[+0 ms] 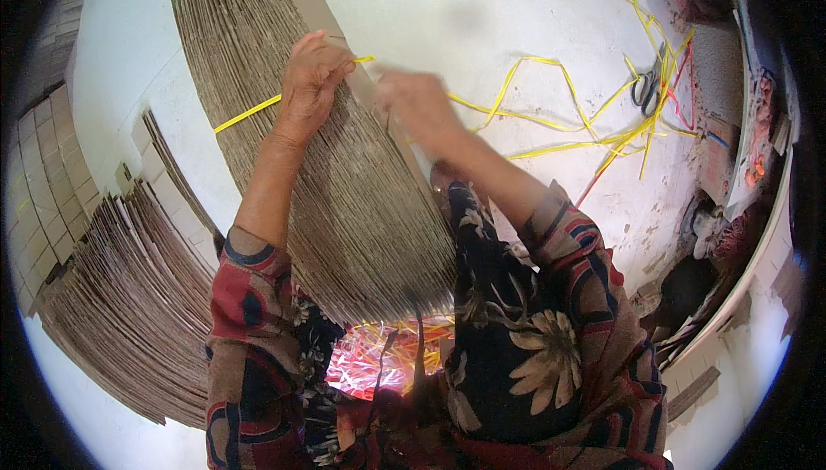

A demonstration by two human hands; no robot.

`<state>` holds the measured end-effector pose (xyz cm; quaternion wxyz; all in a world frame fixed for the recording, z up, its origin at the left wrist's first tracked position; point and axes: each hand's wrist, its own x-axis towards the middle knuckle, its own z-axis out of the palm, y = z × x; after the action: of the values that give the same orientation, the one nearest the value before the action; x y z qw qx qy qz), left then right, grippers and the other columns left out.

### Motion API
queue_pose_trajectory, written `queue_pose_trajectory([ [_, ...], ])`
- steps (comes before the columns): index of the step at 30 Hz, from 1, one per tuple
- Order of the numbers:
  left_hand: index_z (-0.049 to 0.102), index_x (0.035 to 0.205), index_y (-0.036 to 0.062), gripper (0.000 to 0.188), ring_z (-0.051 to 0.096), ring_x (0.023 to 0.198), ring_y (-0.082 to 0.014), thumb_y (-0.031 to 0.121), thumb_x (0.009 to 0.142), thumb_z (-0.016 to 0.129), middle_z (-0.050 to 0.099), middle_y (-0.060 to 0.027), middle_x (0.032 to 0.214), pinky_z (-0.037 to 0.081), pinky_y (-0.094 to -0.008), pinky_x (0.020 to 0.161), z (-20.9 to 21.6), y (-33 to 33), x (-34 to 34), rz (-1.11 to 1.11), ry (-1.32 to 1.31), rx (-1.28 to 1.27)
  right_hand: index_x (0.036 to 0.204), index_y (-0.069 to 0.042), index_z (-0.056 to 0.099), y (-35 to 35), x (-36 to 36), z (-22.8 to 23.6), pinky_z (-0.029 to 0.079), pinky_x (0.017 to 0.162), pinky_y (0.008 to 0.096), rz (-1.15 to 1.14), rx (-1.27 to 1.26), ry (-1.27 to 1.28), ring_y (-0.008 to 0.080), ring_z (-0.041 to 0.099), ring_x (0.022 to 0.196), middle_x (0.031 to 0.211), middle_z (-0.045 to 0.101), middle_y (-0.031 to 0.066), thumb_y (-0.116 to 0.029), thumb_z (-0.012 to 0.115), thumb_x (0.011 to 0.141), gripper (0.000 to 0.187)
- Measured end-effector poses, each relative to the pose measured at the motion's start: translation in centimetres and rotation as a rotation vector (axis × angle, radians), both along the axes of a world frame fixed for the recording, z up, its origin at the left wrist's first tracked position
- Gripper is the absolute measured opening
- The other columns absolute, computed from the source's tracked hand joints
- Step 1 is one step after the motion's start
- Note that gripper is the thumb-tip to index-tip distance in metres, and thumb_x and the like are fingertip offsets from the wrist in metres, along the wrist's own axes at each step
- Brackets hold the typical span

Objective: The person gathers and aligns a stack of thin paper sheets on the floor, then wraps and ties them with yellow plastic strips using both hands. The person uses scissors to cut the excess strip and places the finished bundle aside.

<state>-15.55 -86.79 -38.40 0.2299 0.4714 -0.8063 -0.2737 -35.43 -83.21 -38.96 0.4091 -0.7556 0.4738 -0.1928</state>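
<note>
A long row of flattened brown cardboard pieces (353, 186), packed edge up, stretches away in front of me. A yellow plastic strap (248, 114) crosses it from its left side. My left hand (311, 89) lies over the row's upper part, its fingers pinched on the strap, a short piece of which sticks out past the fingertips. Just to the right, beyond the row's edge, is my right hand (417, 108), smeared by motion, so its fingers cannot be read. More yellow strap trails to the right from behind that hand.
Black-handled scissors (644, 91) lie among tangled yellow straps (632, 139) on the pale floor at right. Another row of cardboard (129, 298) stands at lower left, and stacked cardboard (52, 173) lines the far left. Coloured strap scraps (387, 358) fill the space below the row.
</note>
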Motion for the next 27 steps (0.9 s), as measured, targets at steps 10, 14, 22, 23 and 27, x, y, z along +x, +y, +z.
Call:
queue_pose_trajectory([
  [10,0.065,0.089,0.0016,0.009,0.059,0.084,-0.0242,0.007,0.081,0.063,0.063,-0.007,0.083,0.034,-0.0456,0.104,-0.6,0.3,-0.6,0.058,0.046,-0.068,0.081,0.0,0.056,0.0,-1.9,-9.7,0.052,0.063,0.043,-0.177,0.002,0.381,0.0338,0.065,0.071,0.084,0.062,0.0199,-0.001,0.06,0.072,0.01],
  [14,0.067,0.091,0.0023,0.011,0.061,0.092,-0.0239,0.008,0.082,0.063,0.065,-0.0068,0.089,0.033,-0.0458,0.106,-0.6,0.1,-1.1,0.066,0.039,0.004,0.061,0.002,0.058,-2.4,-3.2,-14.3,0.052,0.051,0.0367,0.352,0.173,0.302,0.0296,0.063,0.057,0.054,0.056,0.0156,-0.003,0.064,0.07,0.011],
  [22,0.06,0.088,0.0032,0.01,0.061,0.083,-0.024,0.006,0.08,0.064,0.063,-0.0057,0.082,0.037,-0.0453,0.101,-0.7,0.4,-0.6,0.052,-0.013,-0.146,0.058,-0.003,0.058,-7.1,0.5,-11.8,0.027,0.033,0.0294,-0.659,1.031,-0.6,0.0119,0.039,0.037,0.048,0.045,0.0026,-0.009,0.067,0.076,0.022],
  [23,0.06,0.088,0.0033,0.01,0.061,0.084,-0.024,0.006,0.08,0.064,0.063,-0.0056,0.083,0.037,-0.0453,0.102,-0.9,0.5,-0.7,0.048,-0.022,-0.15,0.059,-0.003,0.058,-8.0,1.1,-12.4,0.025,0.033,0.0289,-0.786,1.009,-0.661,0.0103,0.037,0.038,0.049,0.045,0.0021,-0.009,0.067,0.077,0.021],
  [27,0.066,0.092,0.0031,0.012,0.061,0.095,-0.0264,0.007,0.081,0.065,0.065,-0.0072,0.091,0.034,-0.047,0.105,-0.5,-0.7,-3.0,-0.025,0.095,-0.069,0.064,-0.003,0.06,-8.9,-3.0,-17.7,0.031,0.036,0.0279,-0.244,0.333,-0.577,0.0121,0.044,0.043,0.054,0.049,0.0031,-0.009,0.064,0.074,0.012],
])
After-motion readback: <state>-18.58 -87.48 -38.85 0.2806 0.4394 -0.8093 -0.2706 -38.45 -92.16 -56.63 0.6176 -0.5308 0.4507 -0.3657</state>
